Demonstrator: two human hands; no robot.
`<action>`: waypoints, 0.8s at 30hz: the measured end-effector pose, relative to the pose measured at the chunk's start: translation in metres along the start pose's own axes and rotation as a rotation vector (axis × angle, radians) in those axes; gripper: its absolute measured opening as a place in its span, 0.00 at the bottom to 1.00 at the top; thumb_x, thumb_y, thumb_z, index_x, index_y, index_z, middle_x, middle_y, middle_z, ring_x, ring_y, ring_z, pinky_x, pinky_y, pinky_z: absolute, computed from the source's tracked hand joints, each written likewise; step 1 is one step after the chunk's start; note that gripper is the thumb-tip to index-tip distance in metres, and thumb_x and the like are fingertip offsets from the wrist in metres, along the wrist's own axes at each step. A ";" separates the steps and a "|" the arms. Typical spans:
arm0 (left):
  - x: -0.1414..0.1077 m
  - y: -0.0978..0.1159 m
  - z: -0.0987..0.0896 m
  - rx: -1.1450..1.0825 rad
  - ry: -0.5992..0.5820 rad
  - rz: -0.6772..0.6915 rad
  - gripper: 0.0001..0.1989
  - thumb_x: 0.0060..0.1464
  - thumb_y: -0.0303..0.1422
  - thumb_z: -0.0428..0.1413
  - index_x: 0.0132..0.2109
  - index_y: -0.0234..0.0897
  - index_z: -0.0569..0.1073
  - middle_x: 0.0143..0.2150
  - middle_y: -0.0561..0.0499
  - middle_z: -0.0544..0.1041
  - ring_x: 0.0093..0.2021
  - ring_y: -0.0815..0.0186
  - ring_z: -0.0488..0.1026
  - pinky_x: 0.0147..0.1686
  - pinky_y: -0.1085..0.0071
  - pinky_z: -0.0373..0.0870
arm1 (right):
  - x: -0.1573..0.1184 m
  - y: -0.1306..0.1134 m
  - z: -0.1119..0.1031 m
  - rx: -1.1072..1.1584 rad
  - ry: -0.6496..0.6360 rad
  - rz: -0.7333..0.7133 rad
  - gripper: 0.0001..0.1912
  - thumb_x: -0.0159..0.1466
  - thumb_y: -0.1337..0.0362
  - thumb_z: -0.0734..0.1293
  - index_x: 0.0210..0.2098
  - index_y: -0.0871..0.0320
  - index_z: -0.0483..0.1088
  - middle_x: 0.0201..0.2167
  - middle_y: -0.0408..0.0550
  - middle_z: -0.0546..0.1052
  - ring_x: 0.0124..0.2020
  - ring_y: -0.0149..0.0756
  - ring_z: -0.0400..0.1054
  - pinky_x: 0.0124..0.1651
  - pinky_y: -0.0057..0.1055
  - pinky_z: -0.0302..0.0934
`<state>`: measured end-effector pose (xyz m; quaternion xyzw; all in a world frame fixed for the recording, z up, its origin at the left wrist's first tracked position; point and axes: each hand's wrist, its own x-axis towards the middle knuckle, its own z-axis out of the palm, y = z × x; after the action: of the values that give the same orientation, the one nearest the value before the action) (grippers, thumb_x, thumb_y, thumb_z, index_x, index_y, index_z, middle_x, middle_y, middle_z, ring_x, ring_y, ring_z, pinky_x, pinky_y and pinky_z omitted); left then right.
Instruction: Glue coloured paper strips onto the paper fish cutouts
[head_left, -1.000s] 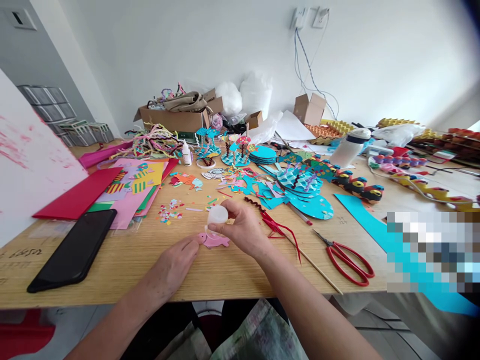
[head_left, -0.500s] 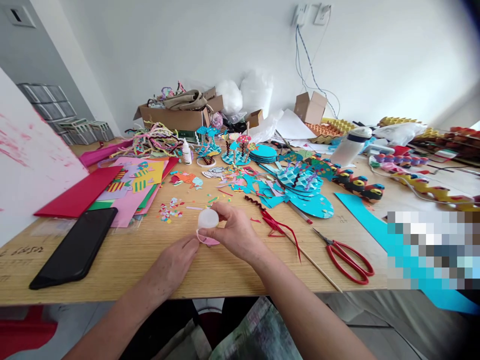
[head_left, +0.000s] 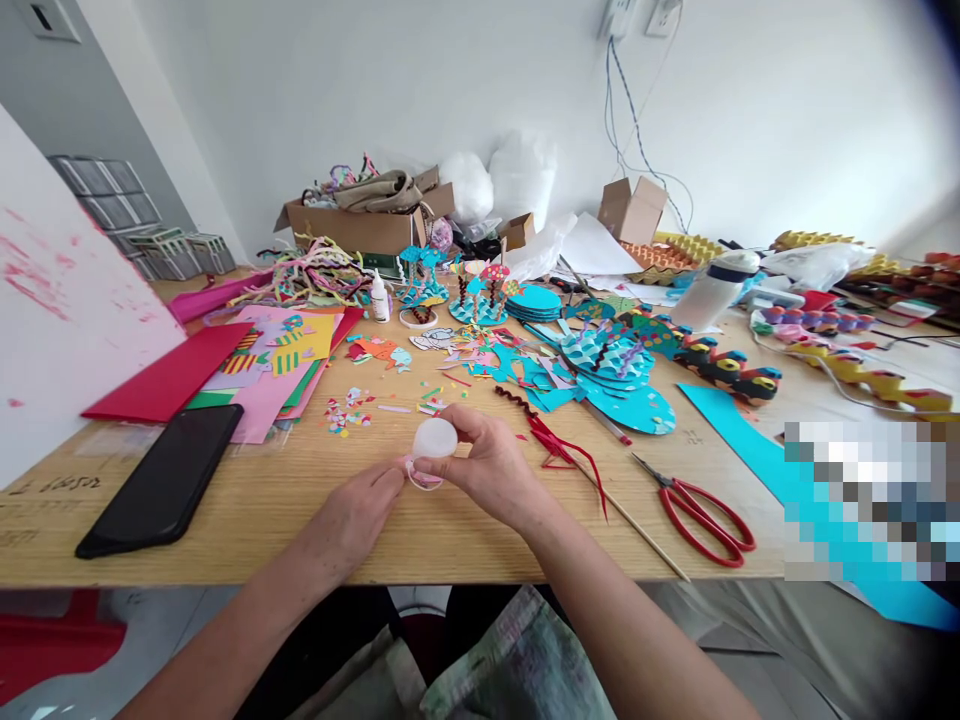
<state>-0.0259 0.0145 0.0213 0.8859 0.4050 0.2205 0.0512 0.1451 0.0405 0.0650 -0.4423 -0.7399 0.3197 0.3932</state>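
Note:
My right hand (head_left: pixel 491 462) is wrapped round a small white plastic bottle (head_left: pixel 435 440), its round flat end facing up toward me. A thin white loop hangs beside the bottle; its lower end is hidden by my fingers. Beneath it shows a small pink paper piece (head_left: pixel 429 481). The fingertips of my left hand (head_left: pixel 364 510) are pressed together at the left edge of this pink piece, touching close to the bottle. Just beyond both hands lie small colored paper scraps (head_left: pixel 349 410).
Red-handled scissors (head_left: pixel 706 520), a wooden stick (head_left: pixel 637 532) and red pipe cleaners (head_left: pixel 570 450) lie to the right. At left are a black phone (head_left: pixel 161 480) and colored paper sheets (head_left: pixel 172 372). Blue paper crafts (head_left: pixel 611 365) and a glue bottle (head_left: pixel 380 297) stand farther back.
Both hands and the bottle appear slightly further right, along with the whole view, which has shifted a little. The white loop now shows more plainly below the bottle, over the pink piece.

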 end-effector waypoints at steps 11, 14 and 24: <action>-0.003 -0.003 0.002 -0.007 -0.012 -0.006 0.15 0.56 0.26 0.37 0.42 0.33 0.67 0.47 0.43 0.73 0.48 0.64 0.69 0.48 0.65 0.68 | -0.004 0.004 -0.012 0.001 0.028 -0.041 0.09 0.49 0.63 0.69 0.22 0.58 0.63 0.20 0.37 0.66 0.24 0.27 0.58 0.28 0.24 0.50; -0.004 -0.004 0.003 -0.010 0.003 0.000 0.15 0.57 0.26 0.37 0.44 0.33 0.66 0.48 0.43 0.72 0.49 0.65 0.69 0.48 0.65 0.68 | -0.006 0.006 -0.017 0.027 0.036 -0.049 0.08 0.51 0.63 0.68 0.22 0.58 0.63 0.20 0.38 0.66 0.24 0.27 0.59 0.27 0.24 0.51; -0.003 -0.005 0.004 0.003 0.003 0.017 0.15 0.57 0.25 0.37 0.40 0.32 0.67 0.44 0.44 0.74 0.46 0.65 0.70 0.46 0.66 0.69 | 0.001 0.002 -0.004 -0.088 0.050 -0.066 0.09 0.49 0.64 0.70 0.22 0.58 0.64 0.21 0.38 0.67 0.25 0.28 0.60 0.29 0.24 0.50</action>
<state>-0.0299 0.0158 0.0150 0.8891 0.3976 0.2218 0.0475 0.1488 0.0425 0.0659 -0.4423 -0.7574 0.2626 0.4021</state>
